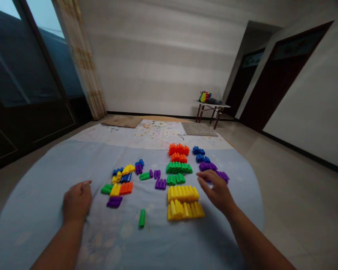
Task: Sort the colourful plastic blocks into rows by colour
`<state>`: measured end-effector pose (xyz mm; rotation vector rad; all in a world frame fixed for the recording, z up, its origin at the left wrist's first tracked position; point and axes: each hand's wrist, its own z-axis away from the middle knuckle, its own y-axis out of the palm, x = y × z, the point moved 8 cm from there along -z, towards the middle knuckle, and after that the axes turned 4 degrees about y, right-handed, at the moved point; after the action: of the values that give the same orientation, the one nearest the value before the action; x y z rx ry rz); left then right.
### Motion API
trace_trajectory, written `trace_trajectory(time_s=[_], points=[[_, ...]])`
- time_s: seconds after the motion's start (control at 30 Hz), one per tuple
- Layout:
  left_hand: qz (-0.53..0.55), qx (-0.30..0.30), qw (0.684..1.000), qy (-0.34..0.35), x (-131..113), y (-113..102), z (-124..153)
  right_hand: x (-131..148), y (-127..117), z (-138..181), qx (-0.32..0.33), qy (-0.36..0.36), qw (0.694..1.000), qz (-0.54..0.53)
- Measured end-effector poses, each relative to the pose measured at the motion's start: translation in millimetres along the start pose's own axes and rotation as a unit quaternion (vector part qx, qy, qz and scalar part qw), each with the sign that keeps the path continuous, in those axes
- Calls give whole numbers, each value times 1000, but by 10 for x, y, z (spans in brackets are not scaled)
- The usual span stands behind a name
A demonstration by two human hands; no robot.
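My left hand (77,200) rests on the cloth at the left with fingers curled in, and nothing shows in it. To its right lies a mixed group of plastic building pieces, including orange ones (125,188) and purple ones (114,202). My right hand (218,190) hovers with thumb and forefinger apart, nothing between them. It partly covers the purple row (222,176). Beside it are yellow rows (183,193), green rows (179,167) and orange rows (178,149). Blue pieces (198,150) lie behind. A single green piece (142,218) lies near the front.
A pale blue cloth (124,247) covers the round table. Small purple pieces (160,183) lie mid-table. At the far edge are a brown mat (122,121) and a grey mat (199,129). A small side table (214,105) stands by the wall.
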<state>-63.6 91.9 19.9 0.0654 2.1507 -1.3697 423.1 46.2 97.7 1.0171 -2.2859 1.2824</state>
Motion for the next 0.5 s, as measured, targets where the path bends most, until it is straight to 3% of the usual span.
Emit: trace_trajectory(time_s=[0.1, 0.2, 0.33, 0.5], points=[[5, -1, 1000, 7, -60, 5, 15, 486, 576, -94, 151, -49, 987, 8], [11, -2, 1000, 15, -70, -9, 30, 645, 1062, -207, 243, -60, 965, 75], [17, -5, 1000, 13, -75, -45, 40, 617, 1484, -370, 295, -60, 932, 204], [24, 0, 1000, 8, -83, -47, 29, 566, 1722, -421, 347, -42, 891, 291]])
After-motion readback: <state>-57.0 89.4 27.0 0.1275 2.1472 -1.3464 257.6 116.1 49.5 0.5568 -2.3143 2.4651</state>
